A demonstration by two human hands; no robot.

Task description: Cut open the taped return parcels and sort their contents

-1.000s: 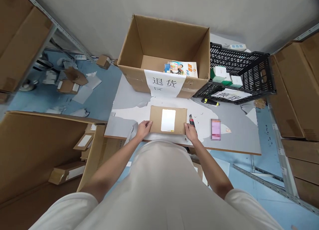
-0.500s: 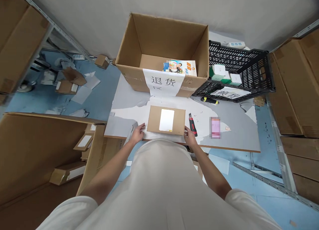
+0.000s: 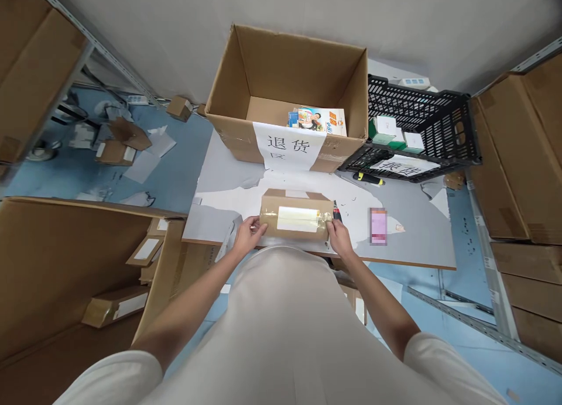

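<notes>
Holds a parcel [image 3: 296, 219] just below frame centre, clamped at its ends in left hand [image 3: 248, 233] and right hand [image 3: 339, 237], near a half-hidden cutter [image 3: 336, 212], with box [image 3: 302, 65] at upper centre, crate [image 3: 456, 161] at upper right.

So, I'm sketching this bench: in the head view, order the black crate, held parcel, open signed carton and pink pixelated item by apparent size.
Largest to smallest:
open signed carton
black crate
held parcel
pink item

There is room to reach over the table [image 3: 417, 244] to the right of the pink thing [image 3: 378, 226]. Behind the small box [image 3: 298, 219], the big box [image 3: 237, 140] and black crate [image 3: 470, 134] block the way.
</notes>
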